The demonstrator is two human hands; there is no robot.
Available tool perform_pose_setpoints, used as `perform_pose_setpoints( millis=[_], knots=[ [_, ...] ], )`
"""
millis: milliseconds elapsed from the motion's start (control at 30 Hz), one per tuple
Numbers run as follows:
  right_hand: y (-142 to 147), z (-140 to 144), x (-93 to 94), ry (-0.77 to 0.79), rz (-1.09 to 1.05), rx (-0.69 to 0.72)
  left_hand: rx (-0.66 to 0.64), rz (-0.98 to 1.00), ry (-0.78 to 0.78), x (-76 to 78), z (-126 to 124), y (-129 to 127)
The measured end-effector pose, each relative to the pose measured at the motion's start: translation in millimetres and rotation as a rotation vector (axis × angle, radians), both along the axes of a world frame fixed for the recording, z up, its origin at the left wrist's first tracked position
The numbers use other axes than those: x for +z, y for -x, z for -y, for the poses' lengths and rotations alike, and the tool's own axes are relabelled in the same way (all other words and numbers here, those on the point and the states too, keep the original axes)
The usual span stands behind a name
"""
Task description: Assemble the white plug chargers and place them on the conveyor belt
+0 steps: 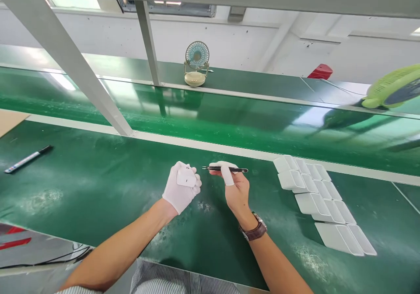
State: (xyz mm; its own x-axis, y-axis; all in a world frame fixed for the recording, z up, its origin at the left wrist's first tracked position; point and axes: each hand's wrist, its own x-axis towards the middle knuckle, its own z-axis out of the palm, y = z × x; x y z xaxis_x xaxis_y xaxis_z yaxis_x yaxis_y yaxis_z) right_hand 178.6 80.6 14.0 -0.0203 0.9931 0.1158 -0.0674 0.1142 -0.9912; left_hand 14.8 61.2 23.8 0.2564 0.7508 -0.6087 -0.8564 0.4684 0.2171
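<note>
My left hand (179, 193), in a white glove, grips a small white plastic case (186, 177) with rounded corners and a short dark slot on its face. Across a small gap, my right hand (234, 182) wears white finger covers and pinches black tweezers (241, 170). The tweezers lie level, their tips pointing left toward the case without touching it. Small dark marks show at the case's upper edge, too small to make out.
Rows of white open-topped boxes (303, 181) stand on the green table (124, 189) at right. A marker (28, 159) lies far left. Metal posts (85, 66) rise from the table's back edge. Behind, a small fan (196, 62) stands beyond a green belt; a lime-green fan (392, 86) is at right.
</note>
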Motion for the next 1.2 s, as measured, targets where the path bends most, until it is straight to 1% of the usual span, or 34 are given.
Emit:
perform_pose_setpoints(
  millis=[100,167,300,400,467,533,733,867,967,1200],
  knots=[
    [-4,-6,-5.8,0.005,0.126,-0.019,0.037,0.052,0.020,-0.6,-3,3],
    [-5,-8,-10.0,-0.066,0.268,0.002,0.073,0.096,0.027,-0.9,-3,4],
    [-6,-9,-21.6,-0.348,0.576,0.074,0.136,0.173,0.032,-1.5,-3,5],
    [-7,-10,-33.2,-0.570,0.854,0.131,0.155,0.197,0.034,-1.8,-3,6],
    [-9,-11,-40.2,-0.675,1.021,0.176,0.161,0.203,0.032,-1.8,-3,7],
    [-10,-11,-45.3,-0.744,1.128,0.218,0.173,0.204,0.028,-1.6,-3,8],
    [-11,-9,-50.7,-0.831,1.232,0.264,0.191,0.194,0.010,-1.1,-5,8],
    [-9,-7,-55.9,-0.781,1.284,0.299,0.164,0.203,0.008,-2.2,-6,8],
    [-6,-6,-58.1,-0.773,1.272,0.314,0.149,0.190,0.006,-3.3,-7,9],
    [-5,-4,-52.6,-0.739,1.239,0.348,0.148,0.193,-0.014,-3.9,-7,8]
  ],
)
